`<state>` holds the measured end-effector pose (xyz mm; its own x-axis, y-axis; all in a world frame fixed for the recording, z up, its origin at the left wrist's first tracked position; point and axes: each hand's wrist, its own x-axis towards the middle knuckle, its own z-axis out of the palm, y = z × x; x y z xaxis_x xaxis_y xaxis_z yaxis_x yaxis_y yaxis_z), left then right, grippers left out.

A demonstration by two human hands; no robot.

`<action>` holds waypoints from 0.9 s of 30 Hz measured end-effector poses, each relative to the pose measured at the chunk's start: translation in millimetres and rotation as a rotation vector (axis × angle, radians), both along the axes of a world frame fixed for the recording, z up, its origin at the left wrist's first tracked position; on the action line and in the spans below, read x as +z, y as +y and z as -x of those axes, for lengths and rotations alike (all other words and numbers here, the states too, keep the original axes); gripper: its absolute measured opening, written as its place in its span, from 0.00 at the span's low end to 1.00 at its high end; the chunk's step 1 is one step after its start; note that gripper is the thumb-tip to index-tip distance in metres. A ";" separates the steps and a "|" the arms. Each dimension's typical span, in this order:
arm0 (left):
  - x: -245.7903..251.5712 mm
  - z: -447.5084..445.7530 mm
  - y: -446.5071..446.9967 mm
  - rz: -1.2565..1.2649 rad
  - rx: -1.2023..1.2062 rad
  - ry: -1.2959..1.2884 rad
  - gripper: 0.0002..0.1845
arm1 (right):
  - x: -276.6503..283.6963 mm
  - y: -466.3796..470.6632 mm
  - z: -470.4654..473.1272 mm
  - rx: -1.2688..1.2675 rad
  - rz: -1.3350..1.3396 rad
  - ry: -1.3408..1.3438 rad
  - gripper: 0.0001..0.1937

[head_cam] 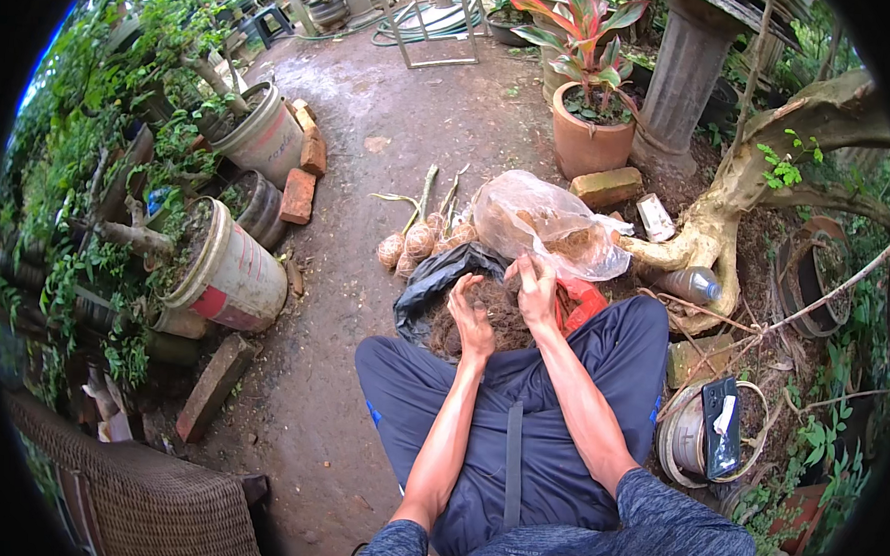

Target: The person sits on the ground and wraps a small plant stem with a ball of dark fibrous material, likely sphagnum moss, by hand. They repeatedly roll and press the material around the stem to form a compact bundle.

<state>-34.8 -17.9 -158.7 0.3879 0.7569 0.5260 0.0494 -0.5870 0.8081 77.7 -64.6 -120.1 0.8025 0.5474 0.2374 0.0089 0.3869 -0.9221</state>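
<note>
Both hands are raised above a black plastic bag (422,288) that lies open in front of my crossed legs, with brown coir-like fibre (506,317) in it. My left hand (471,317) is over the fibre, its fingers bent and apart. My right hand (533,288) has thumb and fingers close together near the clear plastic bag (524,214); whether it pinches some fibre cannot be told. That clear bag holds more brown fibre. Several wrapped root balls (419,242) with cut stems stand just beyond the black bag. Red plastic (582,303) lies by my right knee.
Left are large planted buckets (246,278), bricks (298,196) and a wicker chair (158,496). Right are a terracotta pot (593,140), a thick tree trunk (723,207), a plastic bottle (691,284), and a phone (720,427) on a wire spool. A metal frame (441,61) stands ahead.
</note>
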 end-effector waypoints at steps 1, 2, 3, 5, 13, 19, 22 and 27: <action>0.4 1.1 0.0 0.000 0.005 -0.001 0.41 | 5.0 -0.9 3.3 -0.002 0.022 -0.005 0.22; 0.9 2.4 0.0 0.000 0.010 -0.002 0.41 | 10.1 -0.7 6.6 -0.003 0.044 -0.011 0.22; 2.8 1.3 -0.8 0.000 0.008 -0.005 0.41 | 10.3 -0.1 6.2 0.021 -0.011 0.058 0.21; 6.9 0.6 -2.5 0.003 -0.029 -0.015 0.40 | 11.0 1.2 5.3 0.071 -0.123 0.195 0.18; 54.6 4.1 -5.8 0.126 -0.254 -0.113 0.38 | 37.2 -8.3 9.7 0.086 -0.047 0.072 0.16; 88.2 -4.2 -13.5 0.245 -0.408 -0.076 0.37 | 58.4 -9.8 19.8 0.198 -0.067 0.119 0.28; 87.0 -6.3 -8.2 0.338 -0.327 -0.081 0.30 | 65.9 -9.6 23.0 0.211 -0.042 0.056 0.33; 78.8 1.1 -1.8 0.329 -0.300 -0.052 0.16 | 55.7 -11.0 15.5 0.158 0.071 -0.146 0.36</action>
